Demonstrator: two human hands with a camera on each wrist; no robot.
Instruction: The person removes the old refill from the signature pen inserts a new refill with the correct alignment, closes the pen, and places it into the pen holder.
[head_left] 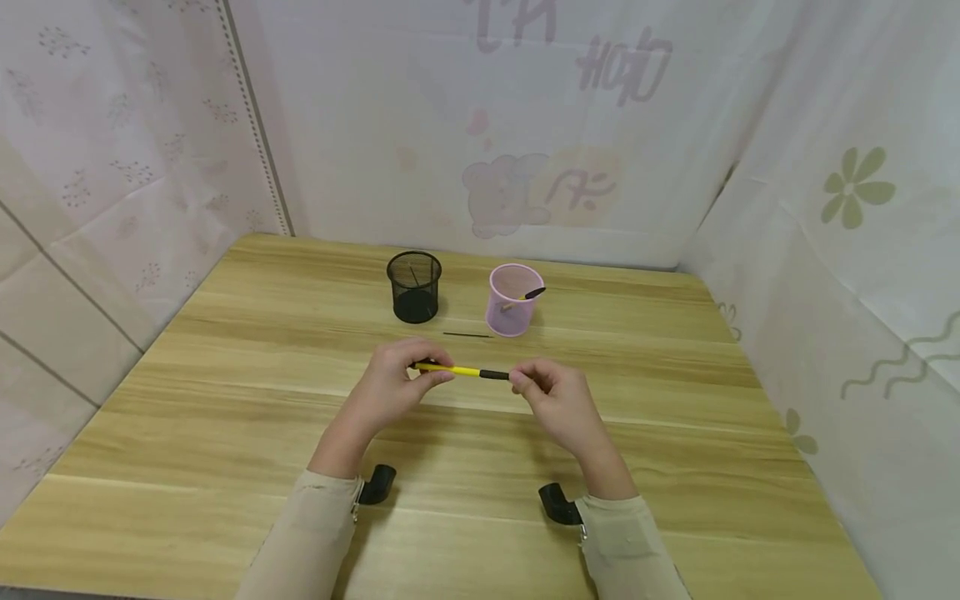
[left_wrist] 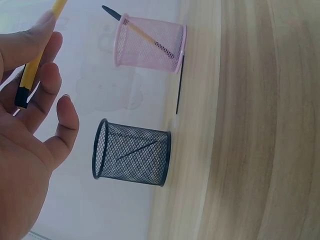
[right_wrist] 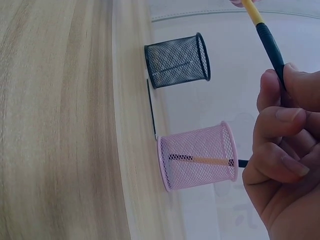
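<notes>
A yellow pen (head_left: 467, 372) with a black grip section is held level above the table between both hands. My left hand (head_left: 392, 382) pinches its yellow barrel near the black end, thumb below and fingers behind. At the other side my right hand (head_left: 558, 398) pinches the tip of the black section between thumb and forefinger. In the right wrist view the black section (right_wrist: 270, 49) runs down into those fingertips, its very end hidden. A thin dark refill-like stick (head_left: 468, 335) lies on the table beyond the hands.
Behind the hands stand a black mesh pen cup (head_left: 415, 307) with a thin dark stick inside, and a pink mesh pen cup (head_left: 510, 321) with another yellow and black pen (head_left: 534, 293) leaning out. Patterned curtains (head_left: 360, 125) border the wooden table (head_left: 225, 400).
</notes>
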